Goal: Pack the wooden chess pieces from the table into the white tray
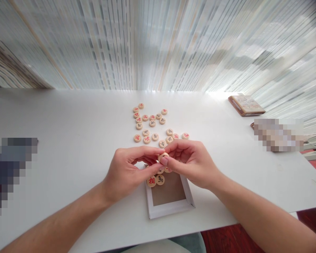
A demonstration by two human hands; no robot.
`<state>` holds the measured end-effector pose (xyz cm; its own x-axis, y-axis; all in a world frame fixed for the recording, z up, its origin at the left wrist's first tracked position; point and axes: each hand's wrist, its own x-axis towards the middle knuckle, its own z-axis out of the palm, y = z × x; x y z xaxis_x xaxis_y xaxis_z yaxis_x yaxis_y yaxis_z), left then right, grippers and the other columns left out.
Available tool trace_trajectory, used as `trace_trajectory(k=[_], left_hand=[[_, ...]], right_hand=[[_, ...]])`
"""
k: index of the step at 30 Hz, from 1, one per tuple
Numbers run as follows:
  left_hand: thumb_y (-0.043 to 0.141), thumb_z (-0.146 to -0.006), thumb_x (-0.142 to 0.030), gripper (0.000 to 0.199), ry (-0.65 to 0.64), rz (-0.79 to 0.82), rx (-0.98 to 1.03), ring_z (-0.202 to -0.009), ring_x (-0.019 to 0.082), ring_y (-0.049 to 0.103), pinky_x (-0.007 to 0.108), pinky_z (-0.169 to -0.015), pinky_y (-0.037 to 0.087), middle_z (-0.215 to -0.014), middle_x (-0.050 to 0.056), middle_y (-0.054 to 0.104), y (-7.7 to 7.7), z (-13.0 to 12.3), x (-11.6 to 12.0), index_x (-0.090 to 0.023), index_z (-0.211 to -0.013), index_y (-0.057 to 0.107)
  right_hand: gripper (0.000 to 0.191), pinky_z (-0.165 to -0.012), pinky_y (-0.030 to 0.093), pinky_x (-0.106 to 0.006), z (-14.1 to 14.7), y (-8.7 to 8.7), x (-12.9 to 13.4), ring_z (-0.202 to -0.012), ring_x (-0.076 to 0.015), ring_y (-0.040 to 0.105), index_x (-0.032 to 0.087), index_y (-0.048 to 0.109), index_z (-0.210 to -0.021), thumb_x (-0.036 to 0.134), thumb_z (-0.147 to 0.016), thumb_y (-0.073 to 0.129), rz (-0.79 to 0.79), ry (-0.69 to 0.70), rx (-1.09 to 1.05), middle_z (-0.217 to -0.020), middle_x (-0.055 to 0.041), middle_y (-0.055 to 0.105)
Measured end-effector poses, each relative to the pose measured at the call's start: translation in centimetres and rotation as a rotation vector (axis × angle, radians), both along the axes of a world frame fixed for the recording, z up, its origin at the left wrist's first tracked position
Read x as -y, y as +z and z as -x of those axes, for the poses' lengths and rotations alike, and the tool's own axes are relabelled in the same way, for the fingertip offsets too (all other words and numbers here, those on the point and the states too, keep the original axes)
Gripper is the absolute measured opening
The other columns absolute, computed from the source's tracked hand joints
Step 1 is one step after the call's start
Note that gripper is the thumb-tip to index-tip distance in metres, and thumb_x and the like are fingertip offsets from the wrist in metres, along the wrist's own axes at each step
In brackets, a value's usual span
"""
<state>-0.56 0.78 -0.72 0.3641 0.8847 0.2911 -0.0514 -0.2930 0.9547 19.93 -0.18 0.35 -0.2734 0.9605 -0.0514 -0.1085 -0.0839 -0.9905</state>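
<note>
Over a shallow white cardboard box point(171, 209), my left hand point(133, 168) and my right hand point(192, 161) meet with fingertips pinching one round wooden Chinese chess piece point(162, 156). Both hands are closed on it, and its face is mostly covered by fingers. Inside the box, by its left wall, lie a red-marked piece point(151, 181) and a black-marked piece point(160, 179). A few more pieces in the box are partly hidden under my hands. Beyond my hands, several loose chess pieces with red or black characters, among them a red one point(185, 135), lie scattered face up on the table.
The white table point(76, 123) runs back to a striped curtain point(116, 45). At the far right sits a brown box point(247, 104), with a blurred-out item point(277, 135) in front of it. Another blurred dark item point(12, 172) is at the left edge.
</note>
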Motion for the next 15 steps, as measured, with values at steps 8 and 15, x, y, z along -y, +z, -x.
trace_trajectory(k=[8,15], left_hand=[[0.085,-0.088,-0.008,0.030,-0.004,0.008,0.028,-0.083,0.019,0.086,0.027,-0.077,0.073,-0.096,0.001,0.089,0.09,0.10,-0.12,-0.024,-0.113,0.085],[0.082,-0.088,-0.007,0.024,0.058,-0.014,-0.007,-0.080,0.015,0.085,0.021,-0.076,0.071,-0.095,0.000,0.088,0.15,0.01,-0.23,-0.022,-0.106,0.086]], right_hand=[[0.033,-0.058,0.059,-0.022,-0.05,0.44,-0.31,-0.063,-0.0123,0.068,0.018,0.082,-0.088,0.029,-0.068,0.105,0.073,0.025,-0.104,-0.075,-0.0012,0.075],[0.028,-0.064,0.059,-0.021,0.02,0.14,-0.18,-0.069,-0.0128,0.068,0.018,0.083,-0.090,0.027,-0.073,0.103,-0.018,0.014,0.000,-0.080,-0.0032,0.077]])
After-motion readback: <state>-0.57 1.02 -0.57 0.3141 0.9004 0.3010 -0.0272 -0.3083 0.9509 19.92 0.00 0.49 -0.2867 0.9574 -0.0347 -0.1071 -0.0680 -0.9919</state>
